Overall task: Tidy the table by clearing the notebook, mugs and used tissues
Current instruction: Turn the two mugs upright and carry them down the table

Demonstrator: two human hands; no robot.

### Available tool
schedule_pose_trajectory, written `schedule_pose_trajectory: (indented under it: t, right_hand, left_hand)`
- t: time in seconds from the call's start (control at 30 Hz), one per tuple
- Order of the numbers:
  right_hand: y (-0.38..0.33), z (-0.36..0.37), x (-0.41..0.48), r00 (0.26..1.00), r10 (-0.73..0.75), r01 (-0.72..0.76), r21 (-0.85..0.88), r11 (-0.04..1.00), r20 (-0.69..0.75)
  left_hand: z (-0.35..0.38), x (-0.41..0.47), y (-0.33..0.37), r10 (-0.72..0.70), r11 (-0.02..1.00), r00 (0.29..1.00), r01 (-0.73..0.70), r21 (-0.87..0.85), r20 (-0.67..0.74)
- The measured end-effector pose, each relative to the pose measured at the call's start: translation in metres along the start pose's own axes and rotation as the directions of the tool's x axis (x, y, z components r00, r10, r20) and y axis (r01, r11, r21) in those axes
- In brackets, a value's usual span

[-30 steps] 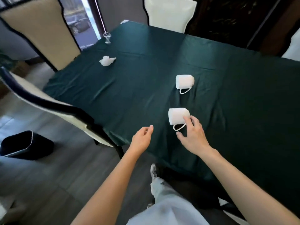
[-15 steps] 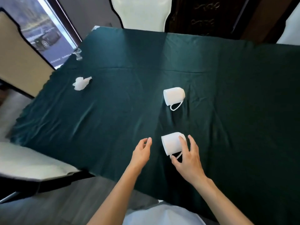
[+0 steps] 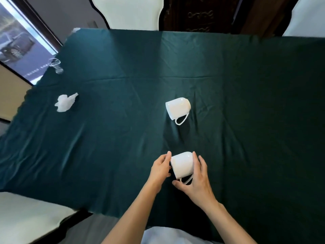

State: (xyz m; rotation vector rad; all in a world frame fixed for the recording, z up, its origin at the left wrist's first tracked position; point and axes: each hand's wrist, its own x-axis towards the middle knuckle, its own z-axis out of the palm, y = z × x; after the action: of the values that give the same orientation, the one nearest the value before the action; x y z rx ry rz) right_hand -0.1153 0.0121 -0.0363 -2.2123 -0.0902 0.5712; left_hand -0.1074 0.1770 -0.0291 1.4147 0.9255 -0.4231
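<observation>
Both hands close on the near white mug (image 3: 182, 165), which lies on its side near the front edge of the table: the left hand (image 3: 160, 169) cups its left end with fingers curled against the rim, and the right hand (image 3: 197, 178) wraps the other side, fingers over the top and thumb under the handle. The second white mug (image 3: 178, 107) also lies on its side, well beyond the first, handle toward the person. A crumpled used tissue (image 3: 64, 102) sits far to the left, and a clear glass (image 3: 56, 65) stands near the far left edge. All rest on a dark green tablecloth (image 3: 246, 103), creased and rumpled around the mugs. Pale upholstered chairs (image 3: 130, 13) ring the table, with dark carved wood furniture (image 3: 198, 14) behind and a window (image 3: 15, 46) at the left. Half a second ago the left hand hung open short of the mug and only the right touched it; now both forearms converge, wrists angled inward, gripping it between them.
</observation>
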Motion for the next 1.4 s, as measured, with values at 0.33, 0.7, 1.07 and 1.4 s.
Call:
schedule_pose_trajectory:
  t: [0.33, 0.7, 1.07, 1.4]
  right_hand:
    - [-0.039, 0.026, -0.005, 0.97, 0.193, -0.163, 0.194, 0.967, -0.148]
    - [-0.11, 0.1, -0.016, 0.945, 0.268, -0.326, 0.614, 0.719, 0.188]
    - [-0.107, 0.104, -0.027, 0.939, 0.292, -0.339, 0.611, 0.715, 0.18]
    - [-0.093, 0.09, -0.014, 0.932, 0.283, -0.351, 0.362, 0.863, 0.227]
  left_hand:
    - [-0.041, -0.014, 0.01, 0.08, 0.997, 0.983, -0.075, -0.036, 0.163]
    - [-0.144, -0.037, -0.007, 0.196, 0.949, 0.97, -0.151, -0.279, 0.143]
    - [-0.14, -0.035, -0.022, 0.194, 0.958, 0.98, -0.178, -0.227, 0.048]
    - [-0.142, -0.029, -0.01, 0.07, 0.987, 0.996, -0.061, -0.149, 0.054]
